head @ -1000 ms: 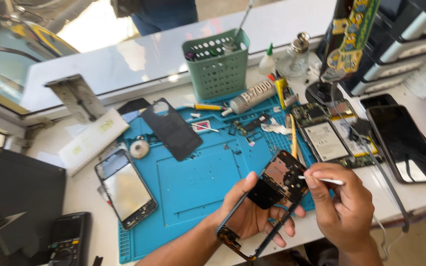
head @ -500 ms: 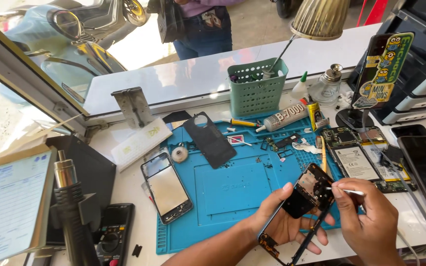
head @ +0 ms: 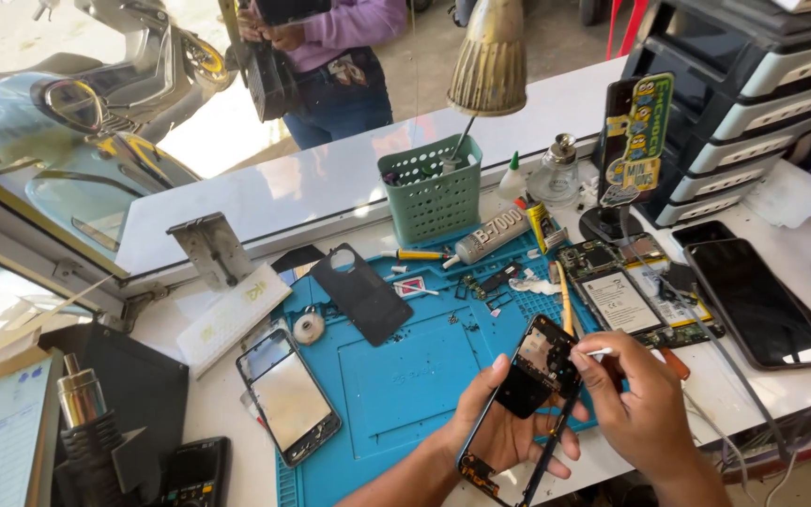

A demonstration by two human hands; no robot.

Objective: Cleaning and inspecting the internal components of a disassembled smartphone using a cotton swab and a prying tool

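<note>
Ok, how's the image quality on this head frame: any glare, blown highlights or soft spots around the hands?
Head view: daylight is bright, and the ground outside the window is blown out. The white counter has a soft sheen, and the phone on the blue mat reflects pale glare. The left hand, right hand and phone frame are sharp. Straight edges bow slightly near the borders.

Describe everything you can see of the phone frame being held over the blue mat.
The phone frame is a stripped black handset shell, seemingly plastic and metal, held tilted with its top toward the upper right. Circuit parts show at the top, a dark square patch sits mid-body, and small orange-gold parts show at the bottom end. The left hand cradles it from beneath, thumb on its left edge. The right hand holds a thin white-handled tool to its upper right corner. It hangs above the blue mat's near edge.
</note>
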